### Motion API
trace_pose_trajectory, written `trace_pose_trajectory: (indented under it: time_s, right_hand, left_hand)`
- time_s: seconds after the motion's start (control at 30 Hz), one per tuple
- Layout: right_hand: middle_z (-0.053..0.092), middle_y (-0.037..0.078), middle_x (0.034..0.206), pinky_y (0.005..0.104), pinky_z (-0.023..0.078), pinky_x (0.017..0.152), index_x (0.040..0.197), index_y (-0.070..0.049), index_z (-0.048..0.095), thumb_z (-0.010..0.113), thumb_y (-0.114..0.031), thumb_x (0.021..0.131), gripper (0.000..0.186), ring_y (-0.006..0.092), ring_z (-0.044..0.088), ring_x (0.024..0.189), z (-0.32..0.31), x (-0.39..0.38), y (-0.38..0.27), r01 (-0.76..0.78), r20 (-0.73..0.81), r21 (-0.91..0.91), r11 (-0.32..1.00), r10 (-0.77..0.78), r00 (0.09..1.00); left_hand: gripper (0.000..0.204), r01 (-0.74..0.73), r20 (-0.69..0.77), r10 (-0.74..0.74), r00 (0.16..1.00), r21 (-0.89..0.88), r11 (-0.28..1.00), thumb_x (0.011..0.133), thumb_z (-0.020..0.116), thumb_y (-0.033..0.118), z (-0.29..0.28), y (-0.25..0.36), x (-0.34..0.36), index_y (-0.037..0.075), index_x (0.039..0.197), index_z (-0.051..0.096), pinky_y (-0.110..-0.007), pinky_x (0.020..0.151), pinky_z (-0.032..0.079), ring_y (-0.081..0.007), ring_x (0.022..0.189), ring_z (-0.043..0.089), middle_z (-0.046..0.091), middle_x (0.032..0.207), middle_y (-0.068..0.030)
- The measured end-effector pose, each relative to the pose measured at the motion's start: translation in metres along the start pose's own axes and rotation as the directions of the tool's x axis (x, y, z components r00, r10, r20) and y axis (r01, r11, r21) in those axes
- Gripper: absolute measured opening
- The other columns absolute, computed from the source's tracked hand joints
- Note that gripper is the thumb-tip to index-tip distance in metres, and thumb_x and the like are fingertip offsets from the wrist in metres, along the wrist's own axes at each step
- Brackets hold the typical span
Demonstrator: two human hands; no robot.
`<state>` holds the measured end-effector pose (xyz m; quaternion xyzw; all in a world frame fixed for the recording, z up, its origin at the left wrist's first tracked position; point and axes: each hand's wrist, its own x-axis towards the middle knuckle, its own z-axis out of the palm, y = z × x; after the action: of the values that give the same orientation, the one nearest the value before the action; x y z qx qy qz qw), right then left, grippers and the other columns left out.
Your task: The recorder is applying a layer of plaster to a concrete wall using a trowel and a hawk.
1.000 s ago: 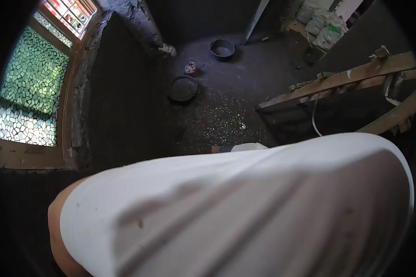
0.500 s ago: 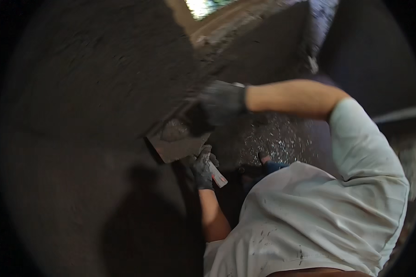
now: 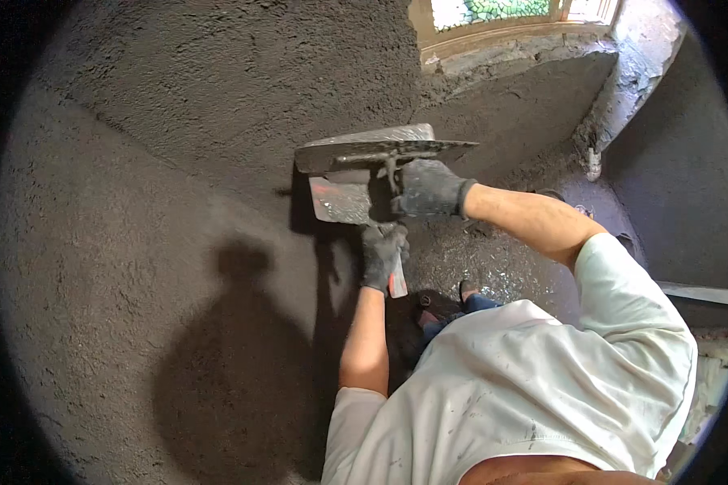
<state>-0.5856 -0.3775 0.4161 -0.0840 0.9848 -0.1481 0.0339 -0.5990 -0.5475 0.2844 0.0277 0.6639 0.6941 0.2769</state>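
My left hand (image 3: 383, 257), in a dark glove, is closed round the pale handle of a flat metal hawk (image 3: 341, 202). The hawk's broad plate reaches forward from that fist and looks wet, with reddish marks near its left edge. My right hand (image 3: 435, 190), gloved too, grips a plastering trowel (image 3: 437, 148) by its handle. The trowel's long blade lies crosswise over the far part of the hawk, seen nearly edge-on. It hides part of the plate, so whether mortar lies between the two cannot be made out.
A rough grey plastered wall (image 3: 259, 89) rises ahead, meeting a smoother wall (image 3: 113, 267) at left that carries my shadow. A window (image 3: 493, 12) with a ragged sill is at the top. A pale column with a short pipe (image 3: 594, 164) stands right. Wet debris (image 3: 501, 259) covers the floor near my feet.
The picture has brightened and the view has shifted. Both hands sit farther right in it, with the hawk higher up. The trowel, hidden in the blur before, now shows across the hawk.
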Motion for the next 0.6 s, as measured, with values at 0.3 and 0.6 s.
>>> trace_pose_trajectory:
  time_s: [0.3,0.6]
  right_hand:
    - [0.063,0.016,0.075,0.0429,0.048,0.063,0.085,-0.006,0.062,0.060,-0.024,0.068,0.024,0.0323,0.062,0.074,-0.036,0.034,0.013,0.380,-0.347,-0.222,0.898,-0.437,0.830]
    - [0.063,0.021,0.075,0.0412,0.050,0.068,0.068,0.000,0.065,0.058,-0.028,0.066,0.028,0.0351,0.062,0.073,-0.017,0.146,0.005,0.097,-0.292,-0.101,0.990,-0.122,0.949]
  left_hand:
    - [0.006,-0.253,0.113,0.232,0.966,0.245,0.936,0.076,0.061,0.009,-0.069,0.008,-0.013,0.007,0.081,0.058,-0.026,0.043,0.042,-0.0110,0.049,0.051,0.055,0.066,-0.0019]
    - [0.013,-0.506,-0.047,0.534,0.844,0.260,0.823,0.072,0.061,0.005,-0.066,-0.117,0.015,0.005,0.085,0.062,-0.031,0.058,0.048,-0.0191,0.061,0.058,0.063,0.078,-0.0106]
